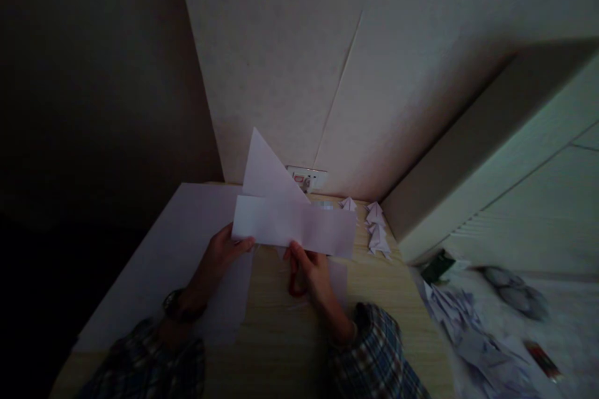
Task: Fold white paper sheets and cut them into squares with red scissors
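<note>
Both hands hold up one sheet of white paper (292, 219), folded so that a pointed triangular part rises at its upper left and a long strip runs across the front. My left hand (228, 248) pinches the lower left corner, thumb in front. With thumb and fingers, my right hand (311, 265) grips the bottom edge near the middle. Just below the sheet, red-handled scissors (296, 283) lie on the wooden table (281, 336), partly hidden by my right hand. Large white paper (187, 243) lies flat under and beside my left arm.
Several folded paper pieces (377, 230) sit at the table's right back corner. A wall socket (306, 179) with a plug is behind the sheet. On the floor at right are a heap of paper (482, 343), a dark green box (437, 266) and a grey object (512, 290).
</note>
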Motion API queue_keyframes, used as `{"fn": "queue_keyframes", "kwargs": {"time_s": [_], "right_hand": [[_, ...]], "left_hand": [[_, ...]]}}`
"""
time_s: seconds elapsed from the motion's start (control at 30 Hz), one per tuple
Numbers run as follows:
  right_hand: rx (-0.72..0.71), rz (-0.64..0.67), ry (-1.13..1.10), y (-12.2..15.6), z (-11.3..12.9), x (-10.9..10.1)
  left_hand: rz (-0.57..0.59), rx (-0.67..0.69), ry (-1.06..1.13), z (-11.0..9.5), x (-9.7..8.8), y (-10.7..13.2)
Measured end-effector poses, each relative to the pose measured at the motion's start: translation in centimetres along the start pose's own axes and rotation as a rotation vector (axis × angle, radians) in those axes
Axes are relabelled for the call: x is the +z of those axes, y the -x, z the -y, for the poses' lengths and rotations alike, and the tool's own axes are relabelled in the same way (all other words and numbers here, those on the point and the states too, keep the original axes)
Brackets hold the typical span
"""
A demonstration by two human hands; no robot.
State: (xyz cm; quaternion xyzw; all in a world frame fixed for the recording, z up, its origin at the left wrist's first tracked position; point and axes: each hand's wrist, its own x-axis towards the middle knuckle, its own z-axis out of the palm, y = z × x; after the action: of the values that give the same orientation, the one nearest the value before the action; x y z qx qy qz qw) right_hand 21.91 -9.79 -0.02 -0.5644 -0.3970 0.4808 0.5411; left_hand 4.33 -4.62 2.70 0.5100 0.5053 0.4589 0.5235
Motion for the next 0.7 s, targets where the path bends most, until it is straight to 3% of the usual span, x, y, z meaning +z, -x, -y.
{"fn": "queue_keyframes", "kwargs": {"time_s": [0.17,0.37,0.53,0.7], "right_hand": [[-0.001,-0.008,0.020,0.0,-0.3,-0.1],[-0.003,-0.015,0.079,0.3,-0.1,-0.2],[0.050,-0.034,0.151,0.8,0.6,-0.1],[0.007,-0.067,0.207,0.8,0.6,-0.1]], "left_hand": [[0.028,-0.017,0.049,-0.1,0.0,0.2],[-0.048,0.080,0.086,0.4,0.1,0.0],[-0.104,0.055,0.134,0.4,0.2,0.0],[-0.097,0.083,0.174,0.2,0.3,0.0]]}}
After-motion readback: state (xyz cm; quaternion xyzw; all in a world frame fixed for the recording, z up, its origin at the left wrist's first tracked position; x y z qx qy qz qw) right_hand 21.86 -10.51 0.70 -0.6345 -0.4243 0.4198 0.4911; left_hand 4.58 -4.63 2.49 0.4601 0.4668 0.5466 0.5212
